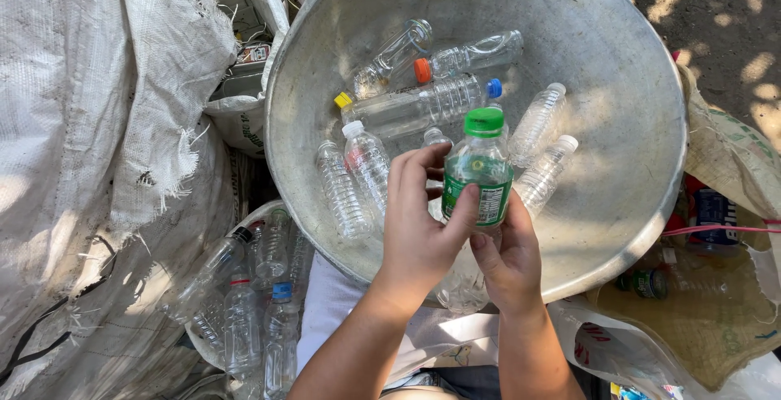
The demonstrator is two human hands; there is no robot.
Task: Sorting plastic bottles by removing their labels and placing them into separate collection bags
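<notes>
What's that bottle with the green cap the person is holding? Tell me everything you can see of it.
The green-capped bottle is small, clear plastic, capped, with a green label around its lower half. It stands upright, held over the big metal basin. The left hand wraps its label side; the right hand supports it from below. It looks empty, though that is hard to tell.

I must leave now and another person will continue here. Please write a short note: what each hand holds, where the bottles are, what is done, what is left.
Left hand: grip around the green-capped bottle, thumb on its label.
Right hand: supports the same bottle from below.
The bottle is upright above the metal basin, its label and cap on.
Done: the basin holds several clear bottles without labels, caps on.
Left: more bottles in the sack at lower left, some with labels.
</notes>
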